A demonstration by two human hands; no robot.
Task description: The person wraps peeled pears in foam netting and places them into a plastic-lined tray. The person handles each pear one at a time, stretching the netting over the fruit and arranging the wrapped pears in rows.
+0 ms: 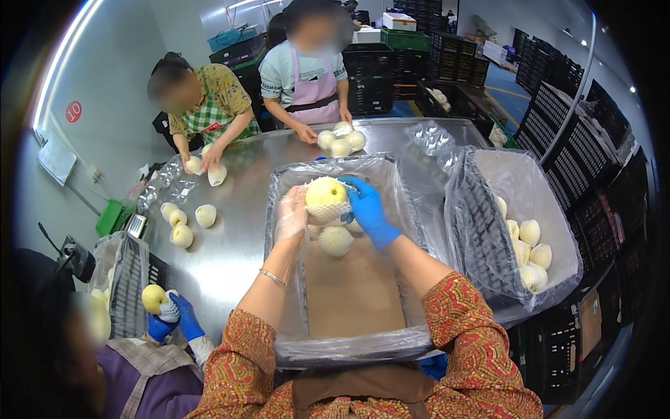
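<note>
Between my two hands is a yellow-green pear [325,191], its lower part wrapped in a white foam net sleeve [327,211]. My left hand [293,210], in a clear plastic glove, supports it from the left. Gloved in blue, my right hand [369,211] grips the sleeve's edge on the right side. Below them stands a crate lined with clear plastic [413,220], with brown cardboard [356,293] on its bottom. Several foam-netted pears lie at its far end, one netted pear [336,241] in front; my hands partly hide the others.
A second lined crate [544,194] at right holds several netted pears [529,233]. Loose netted pears [181,236] and clear plastic trays [167,180] lie on the steel table [230,209]. Two people work across the table; a person at left holds a pear [154,299] in blue gloves.
</note>
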